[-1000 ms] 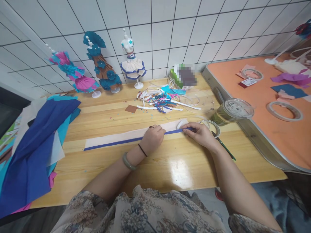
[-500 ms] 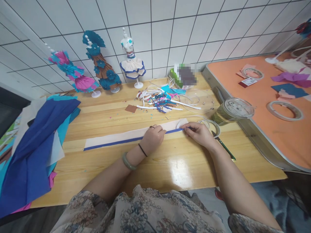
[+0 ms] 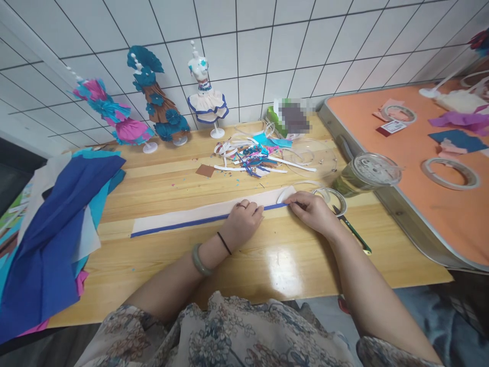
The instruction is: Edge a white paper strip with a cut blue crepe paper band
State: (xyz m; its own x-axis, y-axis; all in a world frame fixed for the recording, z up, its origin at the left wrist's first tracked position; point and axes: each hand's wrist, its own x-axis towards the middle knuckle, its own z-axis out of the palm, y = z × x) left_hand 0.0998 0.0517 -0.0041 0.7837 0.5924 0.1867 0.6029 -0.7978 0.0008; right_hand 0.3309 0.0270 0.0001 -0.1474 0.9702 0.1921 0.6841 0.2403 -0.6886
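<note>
A long pale paper strip (image 3: 191, 211) with a blue edging (image 3: 183, 224) along its near side lies across the wooden table. My left hand (image 3: 244, 221), fingers curled and closed, presses on the blue edging right of the strip's middle. At the right end, my right hand (image 3: 311, 211) pinches the edging between thumb and fingers; its fingertips partly hide that end. A curl of white tape (image 3: 284, 195) stands by the right fingertips. Just beyond the right hand lie a tape roll (image 3: 338, 202) and dark green-handled scissors (image 3: 355, 233).
Paper scraps (image 3: 260, 155) are heaped behind the strip. Three small dressed mannequins (image 3: 208, 104) stand along the tiled wall. Coloured paper sheets (image 3: 49, 229) hang over the left side. A lidded cup (image 3: 362, 173) stands beside the orange table (image 3: 412, 168) at right.
My left hand has slid slightly right along the blue edging, nearer to the right hand. My right hand stays at the strip's right end. The view has shifted slightly.
</note>
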